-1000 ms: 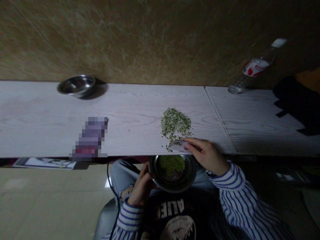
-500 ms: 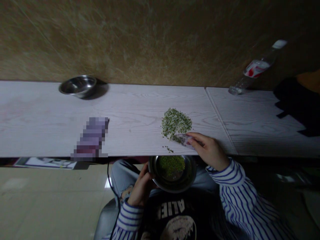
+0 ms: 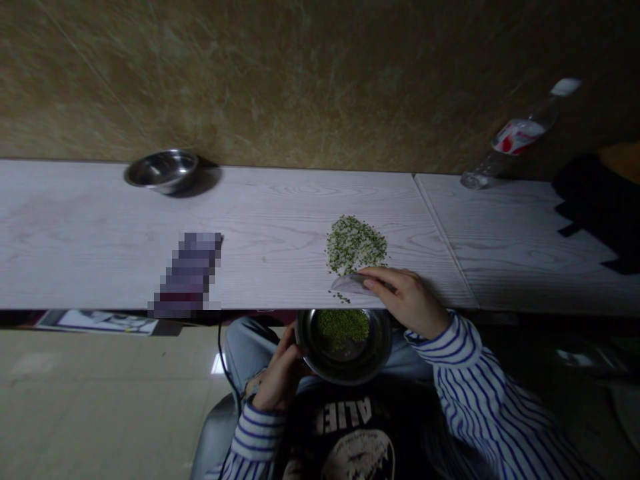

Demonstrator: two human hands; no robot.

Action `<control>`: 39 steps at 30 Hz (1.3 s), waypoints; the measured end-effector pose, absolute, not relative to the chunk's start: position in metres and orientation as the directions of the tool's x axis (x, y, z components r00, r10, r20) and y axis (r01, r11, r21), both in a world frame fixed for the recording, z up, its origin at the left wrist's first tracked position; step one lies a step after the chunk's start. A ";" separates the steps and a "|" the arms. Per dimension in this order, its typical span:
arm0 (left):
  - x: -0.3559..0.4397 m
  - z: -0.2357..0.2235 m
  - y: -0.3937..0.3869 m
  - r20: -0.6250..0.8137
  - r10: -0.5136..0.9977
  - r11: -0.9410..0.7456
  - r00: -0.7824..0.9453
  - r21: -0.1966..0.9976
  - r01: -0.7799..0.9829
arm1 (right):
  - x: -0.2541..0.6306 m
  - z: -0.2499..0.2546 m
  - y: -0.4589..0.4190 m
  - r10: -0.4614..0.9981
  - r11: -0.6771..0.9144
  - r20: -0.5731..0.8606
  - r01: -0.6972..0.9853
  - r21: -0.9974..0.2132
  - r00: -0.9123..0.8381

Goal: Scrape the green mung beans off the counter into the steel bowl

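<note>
– What stands leftmost on the worktop (image 3: 270,233)?

– A steel bowl (image 3: 173,183) near the wall (image 3: 300,87), then a flat pixelated object (image 3: 190,270) closer to the near edge.

– And the left grip (image 3: 275,380)?

– Grasping the left side of a second bowl (image 3: 380,341), which sits lower than the worktop, just off its near edge. Green grains (image 3: 343,327) lie inside.

– Any more grains?

– Yes, a loose patch (image 3: 356,243) on the worktop beyond that bowl, with a few strays (image 3: 341,298) near the edge.

– The right grip (image 3: 410,300)?

– Pinching a see-through plastic piece (image 3: 350,285) between thumb and fingers, at the patch's near side.

– Further right?

– A clear bottle (image 3: 517,137) with a red-and-white label, then a dark bundle (image 3: 595,213) at the view's right edge
</note>
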State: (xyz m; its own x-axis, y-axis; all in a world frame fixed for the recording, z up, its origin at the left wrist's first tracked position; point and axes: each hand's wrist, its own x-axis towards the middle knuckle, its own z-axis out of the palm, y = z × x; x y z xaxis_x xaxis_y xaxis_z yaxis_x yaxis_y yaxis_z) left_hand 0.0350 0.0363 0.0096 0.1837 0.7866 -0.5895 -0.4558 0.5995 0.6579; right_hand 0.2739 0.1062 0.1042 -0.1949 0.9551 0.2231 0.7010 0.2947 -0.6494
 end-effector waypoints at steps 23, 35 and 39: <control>0.025 0.015 0.036 -0.552 0.809 0.575 0.204 0.668 -0.472 | 0.273 0.109 0.098 0.925 0.359 0.163 0.655 -0.665 -0.343; -0.005 0.005 0.015 -0.576 0.817 0.476 -0.002 0.678 -0.561 | 0.252 0.111 0.104 0.963 0.243 0.101 0.647 -0.723 -0.249; -0.023 -0.002 0.007 -0.563 0.820 0.419 -0.105 0.715 -0.560 | 0.229 0.116 0.116 0.935 0.305 0.105 0.618 -0.725 -0.338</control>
State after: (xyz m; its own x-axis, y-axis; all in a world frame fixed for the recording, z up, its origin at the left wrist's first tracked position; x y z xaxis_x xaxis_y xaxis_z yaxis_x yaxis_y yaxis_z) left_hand -0.0233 0.0071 -0.0021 -0.1055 0.8200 -0.5625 -0.5598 0.4186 0.7151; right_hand 0.2292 0.1159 0.1163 -0.3384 0.9351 0.1047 0.6175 0.3047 -0.7251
